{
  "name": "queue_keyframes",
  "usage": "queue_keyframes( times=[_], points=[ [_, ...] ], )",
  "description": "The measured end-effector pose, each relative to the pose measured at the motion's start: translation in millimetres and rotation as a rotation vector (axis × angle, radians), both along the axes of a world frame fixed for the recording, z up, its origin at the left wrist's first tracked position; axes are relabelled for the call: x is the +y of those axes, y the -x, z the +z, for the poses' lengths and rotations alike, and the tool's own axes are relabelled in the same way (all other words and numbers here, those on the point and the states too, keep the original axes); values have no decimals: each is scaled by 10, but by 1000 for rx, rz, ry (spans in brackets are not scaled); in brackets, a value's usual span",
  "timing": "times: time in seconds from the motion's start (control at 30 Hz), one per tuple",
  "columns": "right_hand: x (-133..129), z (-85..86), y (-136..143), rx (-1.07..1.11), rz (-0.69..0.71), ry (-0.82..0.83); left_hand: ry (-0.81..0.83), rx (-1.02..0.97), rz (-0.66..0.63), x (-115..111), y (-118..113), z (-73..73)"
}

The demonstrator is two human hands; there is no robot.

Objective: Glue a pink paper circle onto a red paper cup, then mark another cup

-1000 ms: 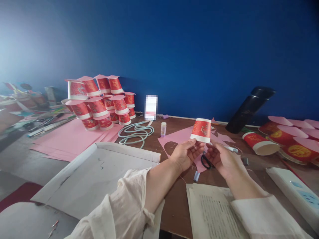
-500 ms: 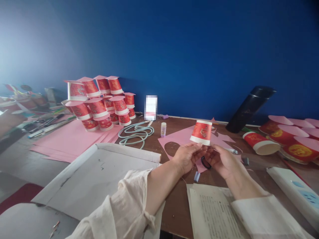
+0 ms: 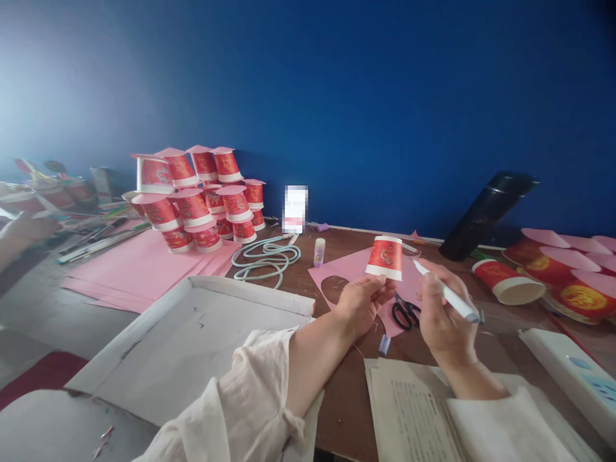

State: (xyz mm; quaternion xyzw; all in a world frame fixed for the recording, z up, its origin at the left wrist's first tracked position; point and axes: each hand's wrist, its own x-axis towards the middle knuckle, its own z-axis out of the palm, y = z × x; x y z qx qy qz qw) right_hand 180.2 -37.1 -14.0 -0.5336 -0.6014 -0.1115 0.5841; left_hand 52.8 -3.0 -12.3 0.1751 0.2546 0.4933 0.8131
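Note:
My left hand [image 3: 362,307] pinches the white rim of a red paper cup [image 3: 385,256], which is held bottom up with a gold dragon print facing me. My right hand [image 3: 445,314] is closed round a white pen-shaped tool [image 3: 452,296]. Its narrow tip points up and left, close to the cup but apart from it. Black-handled scissors [image 3: 405,314] lie between my hands on a cut pink sheet [image 3: 332,264]. A small purple piece [image 3: 384,344] rests below my left fingers.
Stacked red cups topped with pink paper [image 3: 192,205] stand left; more cups [image 3: 577,263] stand right. Also here are a glue stick [image 3: 319,252], coiled cable [image 3: 267,256], cardboard tray [image 3: 255,293], black flask [image 3: 486,215], power strip [image 3: 568,366], papers [image 3: 399,404] and another person's hand [image 3: 29,228].
My right hand has left the cup and picked up the white pen-shaped tool, raising it beside the cup. My left hand still holds the cup. The scissors show more fully.

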Motion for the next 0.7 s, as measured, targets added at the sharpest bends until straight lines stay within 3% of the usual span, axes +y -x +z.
queue_keyframes(
  times=[0.2,0.7],
  points=[
    [-56,66,100,-217,-25,-49,15,-29,42,2,-21,-17],
    [-40,40,120,-173,-14,45,-54,-12,19,17,-32,-61]
  ],
)
